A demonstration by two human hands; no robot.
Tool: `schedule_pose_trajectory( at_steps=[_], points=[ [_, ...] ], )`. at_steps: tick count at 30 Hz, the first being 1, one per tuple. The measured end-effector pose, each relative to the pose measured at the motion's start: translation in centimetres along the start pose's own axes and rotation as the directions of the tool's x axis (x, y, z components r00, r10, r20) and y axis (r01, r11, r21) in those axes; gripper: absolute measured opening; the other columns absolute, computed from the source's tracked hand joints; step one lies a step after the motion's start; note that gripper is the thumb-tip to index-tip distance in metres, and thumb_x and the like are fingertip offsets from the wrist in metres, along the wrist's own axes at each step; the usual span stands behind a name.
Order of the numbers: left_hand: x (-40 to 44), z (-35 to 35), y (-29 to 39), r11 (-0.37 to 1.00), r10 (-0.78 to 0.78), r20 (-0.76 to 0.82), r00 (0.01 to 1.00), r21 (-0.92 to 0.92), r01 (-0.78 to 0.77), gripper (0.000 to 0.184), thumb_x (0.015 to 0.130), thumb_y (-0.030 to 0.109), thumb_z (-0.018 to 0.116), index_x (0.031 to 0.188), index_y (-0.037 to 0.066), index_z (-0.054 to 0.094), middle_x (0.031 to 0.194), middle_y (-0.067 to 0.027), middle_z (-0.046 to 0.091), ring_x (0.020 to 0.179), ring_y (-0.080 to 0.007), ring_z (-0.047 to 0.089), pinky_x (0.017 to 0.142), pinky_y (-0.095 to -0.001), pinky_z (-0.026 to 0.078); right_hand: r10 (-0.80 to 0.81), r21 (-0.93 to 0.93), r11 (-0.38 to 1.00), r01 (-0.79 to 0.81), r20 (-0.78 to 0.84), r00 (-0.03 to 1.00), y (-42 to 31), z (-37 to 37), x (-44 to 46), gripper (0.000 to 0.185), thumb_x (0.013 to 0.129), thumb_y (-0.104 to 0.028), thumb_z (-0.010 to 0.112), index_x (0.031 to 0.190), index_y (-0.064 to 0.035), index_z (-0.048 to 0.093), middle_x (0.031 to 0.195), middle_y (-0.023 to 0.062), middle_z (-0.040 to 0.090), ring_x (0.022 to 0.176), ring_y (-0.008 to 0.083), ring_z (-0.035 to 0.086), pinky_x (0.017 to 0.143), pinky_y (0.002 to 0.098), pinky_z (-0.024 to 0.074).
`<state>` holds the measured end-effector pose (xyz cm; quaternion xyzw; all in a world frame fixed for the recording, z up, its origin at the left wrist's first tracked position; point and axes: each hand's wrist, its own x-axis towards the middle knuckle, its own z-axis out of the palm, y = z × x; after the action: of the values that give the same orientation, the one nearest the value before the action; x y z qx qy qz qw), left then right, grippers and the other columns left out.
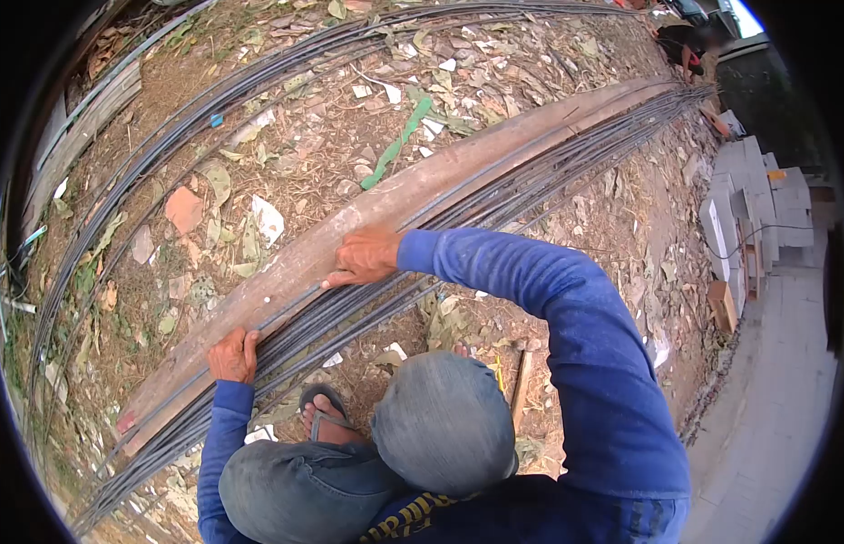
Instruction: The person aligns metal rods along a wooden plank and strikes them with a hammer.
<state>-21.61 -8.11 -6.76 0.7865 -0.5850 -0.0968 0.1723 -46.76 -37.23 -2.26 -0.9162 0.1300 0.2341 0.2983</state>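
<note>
Plank (476, 156) lies on grd (295, 150), 8 o'clock to 2 o'clock. Rebar bundle (531, 188) runs alongside, on its 4 o'clock side, btwn plank & wearer's knees. L hand (233, 356) at 8 o'clock, on rods by plank; R hand (365, 255) nr ctr, over plank's edge, up-rod of L. 2nd rod bundle (159, 138) arcs on grd beyond plank, 9 o'clock thru 11 to 1. Strip (399, 145) at 12 o'clock, btwn 2nd bundle & plank. Brick shard (184, 209) approx 10 o'clock, same gap. Co-worker (680, 43) at 2 o'clock, nr plank's far end. Stacked blocks (753, 177) at 3 o'clock; paving (775, 390) at 4. Sandalled ft (326, 420) at 7 o'clock, knee-side of bundle.
</note>
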Motion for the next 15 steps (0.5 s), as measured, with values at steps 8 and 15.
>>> schedule_pose_trajectory(
  at_steps=[8,15],
  points=[
    [1.0,0.0,-0.4,0.999,-0.026,0.019,0.999,0.021,0.026,0.04,0.096,0.033,0.067,0.07,0.006,0.052,0.062,-0.0216,0.055,0.061,-0.0465,0.055,0.056,-0.0527,0.039,-0.061,-0.169,0.985,-0.025,-0.483,0.874,0.0,2.6,-0.4,0.07,0.095,-0.067,0.057,0.07,-0.003,0.068,0.076,0.0176,0.071,0.08,0.0377,0.071,0.07,0.0512,0.0527],
    [-0.4,0.7,2.4,1.0,0.019,-0.17,0.985,0.024,-0.015,0.042,0.096,0.032,0.067,0.071,0.003,0.051,0.066,-0.023,0.053,0.062,-0.0457,0.052,0.059,-0.0526,0.039,-0.119,-0.215,0.976,-0.045,-0.689,0.715,1.3,6.8,-1.3,0.078,0.093,-0.073,0.053,0.061,-0.0035,0.067,0.058,0.0183,0.064,0.057,0.0378,0.067,0.052,0.0457,0.0499]
  ],
)
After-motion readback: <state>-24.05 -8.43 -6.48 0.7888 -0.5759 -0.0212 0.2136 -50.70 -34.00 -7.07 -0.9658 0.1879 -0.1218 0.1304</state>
